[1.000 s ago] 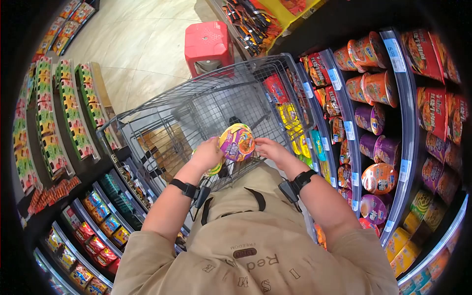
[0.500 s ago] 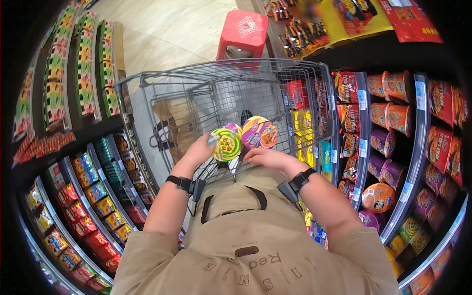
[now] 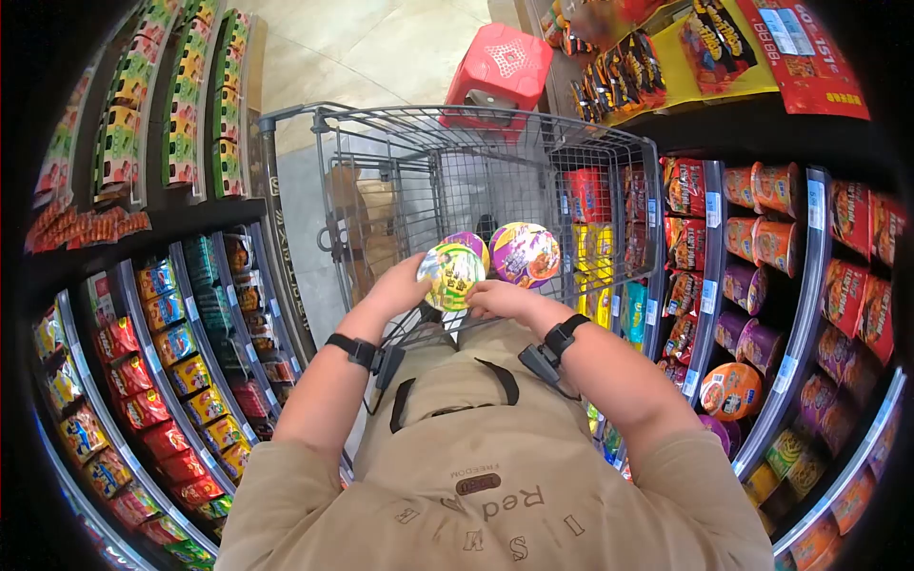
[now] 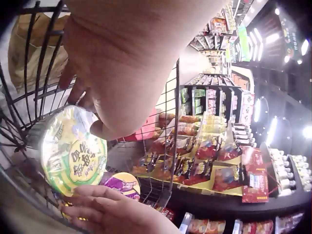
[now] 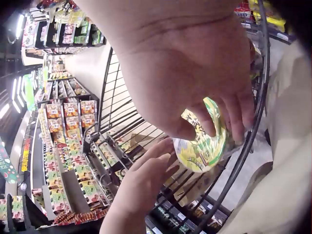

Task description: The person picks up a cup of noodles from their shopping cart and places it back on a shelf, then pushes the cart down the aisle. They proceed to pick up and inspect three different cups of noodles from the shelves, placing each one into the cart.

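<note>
My left hand (image 3: 398, 288) grips a green-and-yellow instant noodle cup (image 3: 447, 273) by its left side, lid facing up. In the left wrist view the thumb of the left hand (image 4: 112, 83) lies at the rim of this noodle cup (image 4: 75, 151). My right hand (image 3: 505, 301) reaches in from the right with extended fingertips at the lid's near edge. The right wrist view has the right hand (image 5: 190, 83) spread over the same cup (image 5: 197, 153). A purple noodle cup (image 3: 526, 255) sits just right of it; another purple cup (image 3: 473, 244) is partly hidden behind.
A wire shopping cart (image 3: 381, 124) stands ahead, close to my body. Shelves of noodle cups (image 3: 759, 241) and packets line the right; shelves of snack bags (image 3: 174, 344) line the left. A red stool (image 3: 500, 67) stands beyond the cart on the pale floor (image 3: 357, 43).
The left hand has gone from the purple cup to the green-and-yellow one. The purple cup has shifted right, and the right hand has moved from it to the green-and-yellow cup. The view has turned.
</note>
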{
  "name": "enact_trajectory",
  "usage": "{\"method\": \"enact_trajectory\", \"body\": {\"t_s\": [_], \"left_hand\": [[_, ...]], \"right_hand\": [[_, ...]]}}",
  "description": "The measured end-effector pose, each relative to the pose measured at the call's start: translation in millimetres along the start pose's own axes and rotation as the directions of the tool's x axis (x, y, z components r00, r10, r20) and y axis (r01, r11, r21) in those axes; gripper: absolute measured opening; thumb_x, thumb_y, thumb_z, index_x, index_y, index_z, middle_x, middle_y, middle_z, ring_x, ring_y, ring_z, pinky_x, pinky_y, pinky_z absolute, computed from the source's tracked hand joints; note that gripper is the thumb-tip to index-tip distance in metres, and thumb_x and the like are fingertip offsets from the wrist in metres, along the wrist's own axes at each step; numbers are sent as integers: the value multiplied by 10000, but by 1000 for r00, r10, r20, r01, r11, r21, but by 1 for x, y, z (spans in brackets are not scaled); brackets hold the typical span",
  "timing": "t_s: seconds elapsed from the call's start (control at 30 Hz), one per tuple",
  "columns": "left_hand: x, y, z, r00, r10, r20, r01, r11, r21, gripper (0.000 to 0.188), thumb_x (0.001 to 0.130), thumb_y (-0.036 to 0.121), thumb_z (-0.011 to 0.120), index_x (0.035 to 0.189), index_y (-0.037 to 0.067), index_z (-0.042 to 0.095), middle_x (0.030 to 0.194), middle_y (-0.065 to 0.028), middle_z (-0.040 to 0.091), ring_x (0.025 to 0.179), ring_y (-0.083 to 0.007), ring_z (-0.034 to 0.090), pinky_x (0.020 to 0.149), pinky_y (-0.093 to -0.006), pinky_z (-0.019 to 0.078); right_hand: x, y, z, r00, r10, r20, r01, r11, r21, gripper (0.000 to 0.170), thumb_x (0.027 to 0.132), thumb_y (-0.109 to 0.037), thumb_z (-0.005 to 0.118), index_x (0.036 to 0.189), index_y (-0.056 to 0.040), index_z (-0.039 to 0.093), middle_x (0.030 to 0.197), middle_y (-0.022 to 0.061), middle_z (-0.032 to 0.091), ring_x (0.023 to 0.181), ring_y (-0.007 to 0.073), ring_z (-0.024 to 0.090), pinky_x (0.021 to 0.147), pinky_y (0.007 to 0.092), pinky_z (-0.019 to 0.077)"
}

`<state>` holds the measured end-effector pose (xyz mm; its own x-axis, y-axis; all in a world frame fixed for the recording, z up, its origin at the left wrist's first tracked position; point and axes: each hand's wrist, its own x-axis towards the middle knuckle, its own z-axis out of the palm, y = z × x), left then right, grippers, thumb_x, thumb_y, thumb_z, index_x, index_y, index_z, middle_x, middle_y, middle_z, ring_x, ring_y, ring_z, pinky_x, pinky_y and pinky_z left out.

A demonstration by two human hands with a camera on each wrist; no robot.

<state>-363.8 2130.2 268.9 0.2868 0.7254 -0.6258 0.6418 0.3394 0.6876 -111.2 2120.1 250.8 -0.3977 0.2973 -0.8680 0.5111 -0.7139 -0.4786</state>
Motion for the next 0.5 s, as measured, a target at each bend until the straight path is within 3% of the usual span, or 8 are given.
{"method": "enact_trajectory", "body": {"t_s": [0.17,0.43,0.5], "left_hand": [[-42,10,-23,993,91,-73,-91,996,11,617,918,205,646,1473,-23,503,1392,-290,613,1319,-404,584,1114,-426,461],[-121,77,-70,924,346,-162,-361,929,-76,580,989,178,642,1510,1,458,1457,-242,585,1385,-357,546,1149,-415,427],[-139,95,-74,864,469,-184,-490,866,-95,614,995,185,650,1542,21,426,1511,-223,546,1423,-342,512,1174,-416,401]], "right_hand": [[-36,-28,5,997,-66,39,64,997,38,335,998,-274,609,1195,-9,665,1031,97,713,890,191,721,761,332,572],[-143,-62,13,940,-306,-153,331,927,175,233,1035,-211,576,1131,-27,683,947,74,714,861,152,716,746,308,574],[-179,-57,20,907,-389,-162,419,787,453,207,1042,-193,566,1106,-33,682,937,70,706,843,150,704,752,315,576]]}}
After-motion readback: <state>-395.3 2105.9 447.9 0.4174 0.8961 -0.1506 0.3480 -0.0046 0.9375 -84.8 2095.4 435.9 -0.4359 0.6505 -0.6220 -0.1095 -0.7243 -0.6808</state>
